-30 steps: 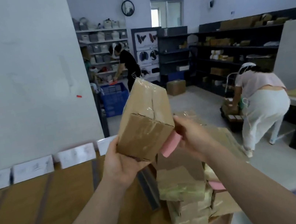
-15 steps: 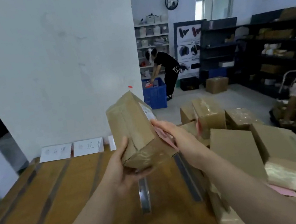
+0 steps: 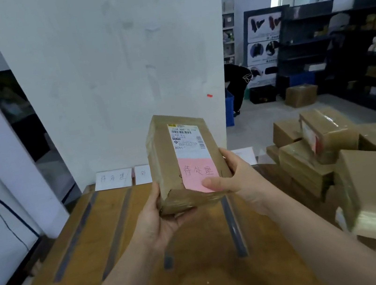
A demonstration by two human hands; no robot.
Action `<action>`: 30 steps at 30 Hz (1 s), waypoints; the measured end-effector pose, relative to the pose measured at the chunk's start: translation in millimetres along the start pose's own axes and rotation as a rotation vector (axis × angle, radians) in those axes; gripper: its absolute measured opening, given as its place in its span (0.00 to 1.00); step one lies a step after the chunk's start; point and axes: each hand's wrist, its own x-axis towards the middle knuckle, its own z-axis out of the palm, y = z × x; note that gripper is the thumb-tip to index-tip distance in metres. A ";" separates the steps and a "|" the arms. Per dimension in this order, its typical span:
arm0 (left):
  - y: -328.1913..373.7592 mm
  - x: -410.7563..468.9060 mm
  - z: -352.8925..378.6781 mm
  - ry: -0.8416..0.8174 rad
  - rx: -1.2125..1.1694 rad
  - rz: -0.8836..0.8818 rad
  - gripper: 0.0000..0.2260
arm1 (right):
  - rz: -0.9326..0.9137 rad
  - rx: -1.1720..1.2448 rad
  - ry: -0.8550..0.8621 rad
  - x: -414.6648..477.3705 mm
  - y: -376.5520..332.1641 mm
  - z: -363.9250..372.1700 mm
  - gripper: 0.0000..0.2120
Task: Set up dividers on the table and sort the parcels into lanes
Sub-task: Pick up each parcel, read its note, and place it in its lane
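Parcel [image 3: 180, 160] upright above the table [image 3: 203, 275], left hand [image 3: 159, 217] and right hand [image 3: 239, 178] fingers [image 3: 213, 184] gripping its lower end.

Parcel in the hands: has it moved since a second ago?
Yes. Against the paper signs at the table's back edge, the parcel has shifted left along them and turned its label toward the camera.

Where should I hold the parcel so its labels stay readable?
By its narrow long sides, near the lower end, one hand from each side. The parcel is a long box tilted up with the white label and pink note facing you. The left hand cups the lower corner fine; the right hand lays its thumb on the note's edge, so probably slide it aside.
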 end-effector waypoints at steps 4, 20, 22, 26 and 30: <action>9.1 8.2 -39.8 0.165 0.371 0.121 0.19 | 0.048 0.033 0.019 16.4 10.6 27.7 0.46; 68.1 55.8 -104.5 0.295 0.722 0.075 0.39 | 0.194 -0.016 -0.110 133.4 36.7 90.9 0.46; 82.1 64.7 -123.3 0.340 0.696 0.085 0.38 | 0.178 -0.040 -0.127 151.4 36.6 110.4 0.40; 108.8 75.4 -164.1 0.453 0.644 0.108 0.27 | 0.195 -0.072 -0.133 186.0 44.3 160.7 0.42; 135.1 89.0 -211.0 0.483 0.690 0.089 0.17 | 0.203 -0.055 -0.132 222.2 54.3 217.1 0.43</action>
